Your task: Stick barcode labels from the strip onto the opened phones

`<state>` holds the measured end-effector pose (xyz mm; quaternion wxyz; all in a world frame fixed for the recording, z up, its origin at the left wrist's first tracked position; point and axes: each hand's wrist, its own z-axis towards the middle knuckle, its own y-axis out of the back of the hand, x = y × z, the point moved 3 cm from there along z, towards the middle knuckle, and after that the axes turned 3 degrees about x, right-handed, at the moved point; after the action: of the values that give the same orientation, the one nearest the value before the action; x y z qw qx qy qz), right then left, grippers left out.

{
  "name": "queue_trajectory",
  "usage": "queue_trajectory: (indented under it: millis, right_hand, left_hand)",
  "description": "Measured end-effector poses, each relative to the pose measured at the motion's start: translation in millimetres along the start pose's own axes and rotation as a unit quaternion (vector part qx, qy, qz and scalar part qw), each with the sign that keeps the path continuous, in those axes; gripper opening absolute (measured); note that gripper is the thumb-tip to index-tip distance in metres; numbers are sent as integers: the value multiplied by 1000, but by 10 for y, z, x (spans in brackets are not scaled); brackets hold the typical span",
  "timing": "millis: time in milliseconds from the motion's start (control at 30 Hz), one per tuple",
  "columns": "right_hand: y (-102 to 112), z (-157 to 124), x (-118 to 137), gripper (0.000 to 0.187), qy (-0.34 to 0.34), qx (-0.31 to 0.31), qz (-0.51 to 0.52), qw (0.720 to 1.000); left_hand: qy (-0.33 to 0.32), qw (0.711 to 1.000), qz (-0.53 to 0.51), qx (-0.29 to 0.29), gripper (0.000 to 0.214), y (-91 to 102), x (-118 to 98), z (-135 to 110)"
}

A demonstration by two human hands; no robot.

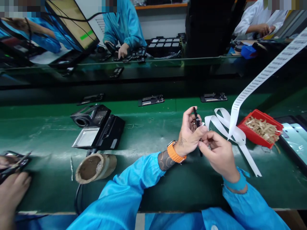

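Note:
My left hand, with an orange watch band at its wrist, is closed around a thin dark phone frame. The frame is tilted up and seen nearly edge-on, so its faces are hidden. Thumb and fingertips of my right hand are pinched together at the frame's near side, against my left thumb. What they grip, if anything, is too small to make out. Just beyond my right hand, a strip of white labels comes down from the upper right and curls on the bench.
A red bin of tan paper scraps stands right, beside pale panels. Left are a black soldering-iron stand and a cardboard tube. Several phone frames lie along the far strip. A co-worker's hands work at far left.

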<state>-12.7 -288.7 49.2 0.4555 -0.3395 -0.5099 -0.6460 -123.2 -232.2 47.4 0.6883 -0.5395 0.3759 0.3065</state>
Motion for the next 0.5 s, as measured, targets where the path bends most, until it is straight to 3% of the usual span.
queue_trajectory:
  millis: [167,233,367,433,500]
  right_hand:
    - [183,51,74,20,161,-9,-152,975]
    - [203,75,52,16,227,2,-218,949]
    - [170,135,-31,10,294,102,-323,894]
    - [264,157,-59,11,280,95,-324,899]
    - [481,161,-104,14,232,16,-293,927]
  left_hand:
    - [136,972,36,189,82,11,-223,67]
    - [212,951,51,217,74,63,-308,105]
    - [317,911,168,203,48,208,-305,276]
    - [325,908,196,177,34,305,-227,507]
    - [290,931,206,84,20,445,-151,906]
